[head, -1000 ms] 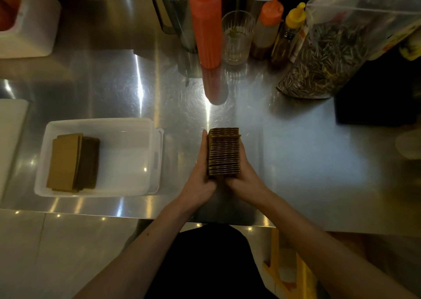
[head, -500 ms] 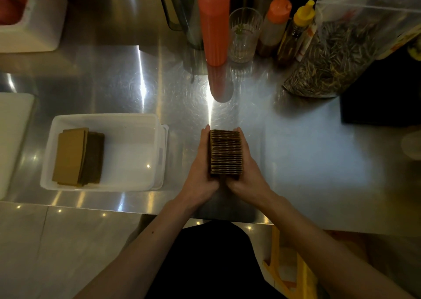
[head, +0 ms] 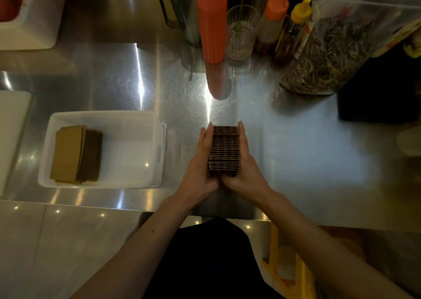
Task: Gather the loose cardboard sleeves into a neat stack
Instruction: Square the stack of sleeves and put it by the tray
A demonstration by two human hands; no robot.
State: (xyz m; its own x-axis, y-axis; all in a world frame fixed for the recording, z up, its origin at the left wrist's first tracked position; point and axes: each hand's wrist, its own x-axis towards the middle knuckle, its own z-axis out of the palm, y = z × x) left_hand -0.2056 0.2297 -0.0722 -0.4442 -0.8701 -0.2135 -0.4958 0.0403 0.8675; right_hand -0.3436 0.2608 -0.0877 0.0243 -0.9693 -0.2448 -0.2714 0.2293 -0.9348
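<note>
A block of brown cardboard sleeves (head: 224, 148) stands on edge on the steel counter, its ribbed edges facing up. My left hand (head: 200, 169) presses flat against its left side and my right hand (head: 245, 166) against its right side, so both hands clamp the stack between them. A second pile of sleeves (head: 76, 154) lies flat in the left part of a white plastic tub (head: 136, 139) to the left.
At the back stand an orange squeeze bottle (head: 211, 20), a ribbed glass (head: 241, 32), smaller sauce bottles (head: 273, 20) and a clear bag of seeds (head: 337, 48). A white box (head: 34, 25) sits far left. The counter edge (head: 114, 205) runs just before my body.
The stack stays clamped between both hands; my fingers have slid slightly forward along its sides. The camera view has shifted a little.
</note>
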